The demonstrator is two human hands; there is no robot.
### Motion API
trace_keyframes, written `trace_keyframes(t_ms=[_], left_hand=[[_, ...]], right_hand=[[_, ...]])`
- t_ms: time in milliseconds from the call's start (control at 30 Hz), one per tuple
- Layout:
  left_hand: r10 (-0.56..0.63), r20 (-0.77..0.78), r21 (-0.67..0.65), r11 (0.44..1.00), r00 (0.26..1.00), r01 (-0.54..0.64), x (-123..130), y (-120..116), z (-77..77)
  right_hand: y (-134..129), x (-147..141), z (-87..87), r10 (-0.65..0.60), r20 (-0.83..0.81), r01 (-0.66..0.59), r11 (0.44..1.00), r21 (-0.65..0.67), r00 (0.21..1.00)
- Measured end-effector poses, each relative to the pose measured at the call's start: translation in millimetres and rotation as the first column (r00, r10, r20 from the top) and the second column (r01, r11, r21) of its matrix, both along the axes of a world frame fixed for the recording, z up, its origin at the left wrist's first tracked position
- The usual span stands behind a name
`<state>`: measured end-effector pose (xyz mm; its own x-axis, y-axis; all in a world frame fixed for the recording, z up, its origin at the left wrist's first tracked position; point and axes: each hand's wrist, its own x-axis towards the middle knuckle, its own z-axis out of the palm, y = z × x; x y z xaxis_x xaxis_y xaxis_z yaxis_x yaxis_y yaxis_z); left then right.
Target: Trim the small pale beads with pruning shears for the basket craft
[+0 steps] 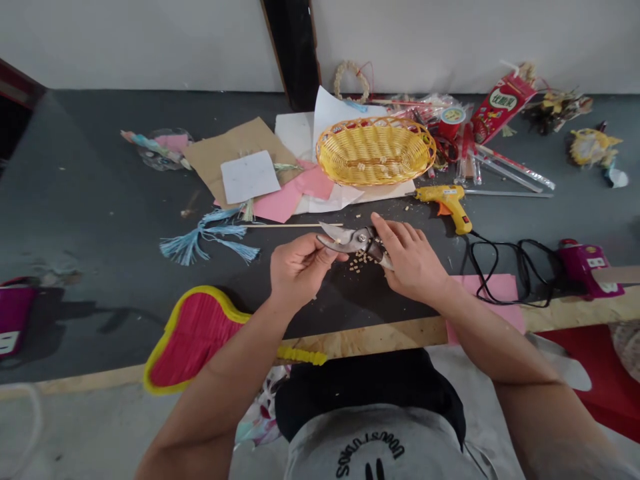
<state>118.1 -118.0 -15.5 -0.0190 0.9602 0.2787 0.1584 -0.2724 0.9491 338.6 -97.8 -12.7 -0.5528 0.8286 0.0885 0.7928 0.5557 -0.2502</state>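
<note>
My right hand [415, 260] is wrapped around the handles of a pair of pruning shears [361, 239], whose jaws point left and stand apart. At the jaws, my left hand [303, 270] is closed in a pinch, thumb and fingertips against the lower blade. A tiny pale bit shows between the blades; what the fingertips grip is mostly hidden. Below the shears, many small cut pale pieces [357, 262] lie scattered on the dark table. A thin pale stick [285, 225] lies just behind my left hand, its left end near a blue tassel [200, 237].
A yellow woven basket [376, 155] sits on papers at the back. Right of it lie a yellow glue gun [447, 200] and a red drink carton [503, 107]. A black cord [520, 247] loops toward a purple box [585, 267]. A red, yellow-edged fan shape [195, 333] overhangs the front edge.
</note>
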Motion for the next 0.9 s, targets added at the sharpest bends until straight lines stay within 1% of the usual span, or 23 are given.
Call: trace_keyframes(t_ms=[167,333,467,600,667,900], left_hand=[[0.002,0.000,0.002,1.000,1.000,-0.002,0.7,-2.3,2.5],[0.002,-0.021,0.014,1.000,1.000,-0.001,0.6,-4.2,4.8],[0.001,0.029,-0.010,1.000,1.000,-0.001,3.6,-0.6,5.4],[0.044,0.086,-0.022,0.999,0.995,-0.042,5.5,3.7,4.2],[0.053,0.064,-0.011,0.999,0.997,-0.053,4.5,3.9,3.2],[0.010,-0.012,0.014,1.000,1.000,-0.010,-1.5,2.1,1.3]], right_hand=[[-1.3,-1.6,-3.1,-0.020,-0.070,0.019,0.999,-0.026,0.997],[-2.2,-1.8,-0.3,-0.020,-0.061,0.017,0.999,-0.050,0.998],[0.5,-1.9,-0.1,-0.047,-0.031,0.046,0.999,-0.014,0.998],[2.6,-1.4,-1.5,-0.063,-0.001,0.063,0.998,0.027,0.998],[1.9,-0.9,-1.2,-0.062,0.004,0.061,0.998,0.031,0.998],[0.1,2.0,2.3,0.011,0.023,-0.011,1.000,-0.005,1.000]])
